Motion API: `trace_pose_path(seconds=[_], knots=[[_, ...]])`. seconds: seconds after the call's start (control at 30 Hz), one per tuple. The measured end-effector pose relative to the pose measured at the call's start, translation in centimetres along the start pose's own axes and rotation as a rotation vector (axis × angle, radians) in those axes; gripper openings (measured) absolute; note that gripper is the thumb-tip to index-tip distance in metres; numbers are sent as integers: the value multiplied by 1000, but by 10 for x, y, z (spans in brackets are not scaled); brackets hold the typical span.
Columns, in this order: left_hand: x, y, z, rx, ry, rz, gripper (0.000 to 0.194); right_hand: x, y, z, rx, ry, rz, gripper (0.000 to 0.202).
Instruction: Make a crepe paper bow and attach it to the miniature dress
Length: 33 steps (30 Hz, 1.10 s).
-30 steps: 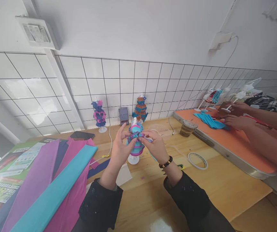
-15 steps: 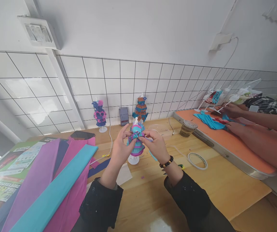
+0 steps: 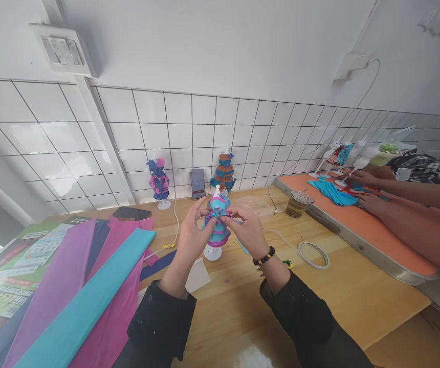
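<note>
A small mannequin in a ruffled blue and magenta paper dress stands upright on a round white base, in the middle of the view. My left hand is at its left side, thumb and fingers pinching the blue ruffle at the waist. From the right, my right hand pinches the same ruffle, its fingertips close to those of the left. The fingertips cover part of the ruffle. Behind stand two more dressed mannequins, one navy and pink, one brown and teal.
Folded crepe paper lies at the left. A phone leans on the tiled wall. Tape roll, cutter and lidded cup are at the right. Another person's hands work over an orange board.
The blue ruffle at the mannequin's waist looks flatter and less fanned out. My hands have barely moved. The other person's hands have shifted slightly at the right.
</note>
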<state>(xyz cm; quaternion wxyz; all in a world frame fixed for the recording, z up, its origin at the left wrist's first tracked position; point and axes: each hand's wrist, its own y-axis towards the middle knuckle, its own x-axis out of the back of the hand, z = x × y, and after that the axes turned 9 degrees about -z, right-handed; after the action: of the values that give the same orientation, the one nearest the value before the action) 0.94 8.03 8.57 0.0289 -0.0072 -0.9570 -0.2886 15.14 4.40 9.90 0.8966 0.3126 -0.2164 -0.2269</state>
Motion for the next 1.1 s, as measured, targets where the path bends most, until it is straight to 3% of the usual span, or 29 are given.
trace_pose_path(seconds=[0.2, 0.53, 0.7, 1.1], knots=[[1, 0, -2, 21, -39, 4, 51, 0, 1, 2, 2, -4, -2, 8], [1, 0, 0, -28, 9, -18, 14, 0, 2, 2, -1, -17, -6, 8], [0, 0, 0, -64, 19, -49, 11, 1, 1, 2, 1, -37, -14, 9], [-7, 3, 0, 3, -21, -62, 18, 2, 2, 0, 5, -71, -46, 8]])
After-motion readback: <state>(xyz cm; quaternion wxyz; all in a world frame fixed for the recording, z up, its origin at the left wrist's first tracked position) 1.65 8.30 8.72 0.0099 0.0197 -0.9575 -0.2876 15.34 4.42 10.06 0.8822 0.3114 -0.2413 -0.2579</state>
